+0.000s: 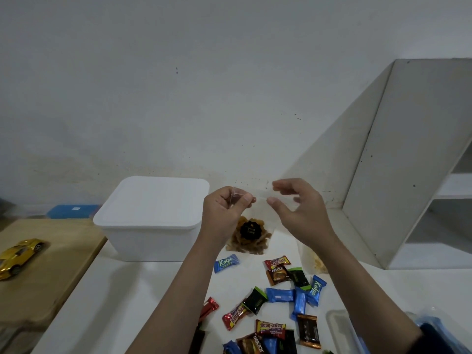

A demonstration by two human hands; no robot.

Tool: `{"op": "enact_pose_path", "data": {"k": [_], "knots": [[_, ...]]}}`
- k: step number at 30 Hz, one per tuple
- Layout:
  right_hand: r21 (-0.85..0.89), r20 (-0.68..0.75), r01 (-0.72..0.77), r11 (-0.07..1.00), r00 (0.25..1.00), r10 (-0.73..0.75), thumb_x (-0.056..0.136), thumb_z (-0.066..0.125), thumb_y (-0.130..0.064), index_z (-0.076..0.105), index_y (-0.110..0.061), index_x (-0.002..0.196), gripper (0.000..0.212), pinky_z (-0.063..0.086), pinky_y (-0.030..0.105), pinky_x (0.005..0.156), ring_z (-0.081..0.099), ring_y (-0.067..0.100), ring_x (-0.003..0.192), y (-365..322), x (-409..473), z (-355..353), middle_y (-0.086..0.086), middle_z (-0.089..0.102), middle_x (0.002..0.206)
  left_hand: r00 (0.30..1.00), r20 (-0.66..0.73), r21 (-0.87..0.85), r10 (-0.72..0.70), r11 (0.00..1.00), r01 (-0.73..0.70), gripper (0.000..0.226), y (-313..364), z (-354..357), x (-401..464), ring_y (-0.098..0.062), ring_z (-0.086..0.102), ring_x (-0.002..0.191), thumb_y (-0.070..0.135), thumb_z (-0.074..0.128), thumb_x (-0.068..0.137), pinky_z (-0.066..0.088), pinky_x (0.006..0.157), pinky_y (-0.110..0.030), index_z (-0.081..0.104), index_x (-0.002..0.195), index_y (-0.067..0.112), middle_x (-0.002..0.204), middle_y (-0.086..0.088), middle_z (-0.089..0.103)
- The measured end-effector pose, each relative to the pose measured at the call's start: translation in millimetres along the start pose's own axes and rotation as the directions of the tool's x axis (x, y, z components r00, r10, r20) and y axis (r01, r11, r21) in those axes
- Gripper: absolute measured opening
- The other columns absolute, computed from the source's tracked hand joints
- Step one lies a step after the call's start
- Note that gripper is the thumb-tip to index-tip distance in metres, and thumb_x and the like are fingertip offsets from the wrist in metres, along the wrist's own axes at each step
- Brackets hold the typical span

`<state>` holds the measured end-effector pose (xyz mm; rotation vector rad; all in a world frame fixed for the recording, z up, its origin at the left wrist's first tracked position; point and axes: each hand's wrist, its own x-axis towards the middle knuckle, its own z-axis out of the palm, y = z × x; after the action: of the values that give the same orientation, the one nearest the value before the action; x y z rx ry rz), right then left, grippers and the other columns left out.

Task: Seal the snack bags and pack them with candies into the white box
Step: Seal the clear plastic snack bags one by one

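A clear snack bag (251,235) with brown snacks and a round black label hangs above the white table. My left hand (224,213) pinches the bag's top left corner. My right hand (297,209) is at the top right edge, thumb and fingers slightly apart around the clear strip. The white box (150,218) stands to the left with its lid on. Several wrapped candies (278,295) lie scattered on the table below my arms. A second clear snack bag (315,261) lies mostly hidden behind my right forearm.
A white shelf unit (413,162) stands at the right against the wall. A wooden board (46,272) with a gold toy car (19,255) lies at the left, a blue box (72,211) behind it. A clear plastic container (342,328) sits at the bottom right.
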<state>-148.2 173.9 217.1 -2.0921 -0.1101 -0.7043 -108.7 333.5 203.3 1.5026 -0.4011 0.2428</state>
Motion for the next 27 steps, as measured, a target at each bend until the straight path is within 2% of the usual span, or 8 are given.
{"op": "enact_pose_path", "data": {"k": [2, 3, 6, 9, 12, 16, 22, 27], "knots": [[-0.171, 0.129, 0.086, 0.982, 0.99, -0.064, 0.081, 0.071, -0.028, 0.067, -0.022, 0.101, 0.022, 0.041, 0.007, 0.077, 0.057, 0.001, 0.089, -7.7, 5.8, -6.3, -0.014, 0.062, 0.094, 0.999, 0.029, 0.055, 0.028, 0.998, -0.03, 0.02, -1.5, -1.1, 0.4, -0.02, 0.068, 0.08, 0.007, 0.068, 0.083, 0.054, 0.081, -0.035, 0.071, 0.072, 0.024, 0.075, 0.002, 0.073], [-0.226, 0.191, 0.099, 0.969, 0.98, -0.056, 0.082, 0.07, -0.031, 0.069, -0.021, 0.098, 0.018, 0.044, 0.014, 0.078, 0.058, 0.002, 0.087, -10.9, 8.4, -8.0, -0.014, 0.063, 0.09, 0.998, 0.04, 0.077, 0.038, 0.996, -0.041, 0.019, -1.9, -1.2, 0.4, -0.02, 0.068, 0.082, 0.009, 0.069, 0.082, 0.052, 0.083, -0.036, 0.072, 0.072, 0.025, 0.077, 0.002, 0.074], [-0.288, 0.274, 0.144, 0.947, 0.96, -0.062, 0.083, 0.067, -0.029, 0.071, -0.021, 0.086, 0.009, 0.051, 0.031, 0.079, 0.06, 0.005, 0.083, -16.1, 12.4, -7.2, -0.014, 0.064, 0.081, 0.998, 0.045, 0.09, 0.042, 0.995, -0.046, 0.016, -1.3, 0.3, -1.0, -0.008, 0.066, 0.082, 0.01, 0.07, 0.081, 0.049, 0.078, -0.022, 0.072, 0.075, 0.024, 0.078, 0.006, 0.073], [-0.256, 0.268, 0.206, 0.944, 0.954, -0.136, 0.082, 0.066, -0.022, 0.069, -0.019, 0.08, 0.004, 0.053, 0.034, 0.076, 0.06, 0.004, 0.078, -15.4, 10.7, -4.8, -0.014, 0.063, 0.077, 0.999, 0.027, 0.09, 0.045, 0.995, -0.047, 0.011, 0.2, -0.2, -1.5, 0.002, 0.059, 0.076, 0.008, 0.071, 0.08, 0.04, 0.068, -0.008, 0.069, 0.075, 0.018, 0.077, 0.009, 0.066], [-0.169, 0.273, 0.219, 0.961, 0.947, -0.167, 0.08, 0.067, -0.019, 0.067, -0.018, 0.076, 0.004, 0.053, 0.029, 0.073, 0.061, 0.003, 0.076, -14.4, 10.1, -5.3, -0.013, 0.065, 0.074, 0.997, 0.05, 0.08, 0.051, 0.995, -0.055, 0.016, -0.5, -2.9, -0.5, 0.002, 0.058, 0.076, 0.007, 0.072, 0.079, 0.043, 0.072, -0.013, 0.066, 0.071, 0.02, 0.074, 0.011, 0.063], [-0.122, 0.284, 0.19, 0.974, 0.947, -0.149, 0.082, 0.068, -0.021, 0.068, -0.018, 0.077, 0.006, 0.043, 0.008, 0.068, 0.06, 0.003, 0.075, -14.6, 11.5, -5.0, -0.009, 0.066, 0.074, 0.995, 0.081, 0.055, 0.058, 0.997, -0.063, 0.02, -2.9, -3.5, -0.9, -0.002, 0.059, 0.077, 0.004, 0.071, 0.079, 0.046, 0.078, -0.021, 0.067, 0.07, 0.021, 0.072, 0.016, 0.064], [-0.118, 0.248, 0.264, 0.957, 0.941, -0.229, 0.081, 0.065, -0.01, 0.063, -0.012, 0.075, 0.006, 0.04, 0.007, 0.067, 0.057, 0.006, 0.076, -11.4, 10.7, -1.4, -0.005, 0.063, 0.073, 0.995, 0.092, 0.016, 0.041, 0.999, -0.043, 0.016, -5.7, -0.7, -0.4, -0.004, 0.058, 0.078, 0.002, 0.07, 0.08, 0.046, 0.08, -0.025, 0.068, 0.074, 0.016, 0.071, 0.016, 0.063], [-0.117, 0.245, 0.288, 0.95, 0.936, -0.253, 0.081, 0.063, -0.009, 0.061, -0.012, 0.076, 0.006, 0.04, 0.008, 0.066, 0.055, 0.005, 0.076, -8.7, 10.4, -1.2, -0.006, 0.06, 0.072, 0.991, 0.129, -0.005, 0.023, 1.0, -0.022, 0.015, -2.3, -1.8, -0.8, -0.006, 0.059, 0.077, 0.002, 0.069, 0.08, 0.047, 0.079, -0.022, 0.069, 0.073, 0.015, 0.073, 0.012, 0.064]]}}
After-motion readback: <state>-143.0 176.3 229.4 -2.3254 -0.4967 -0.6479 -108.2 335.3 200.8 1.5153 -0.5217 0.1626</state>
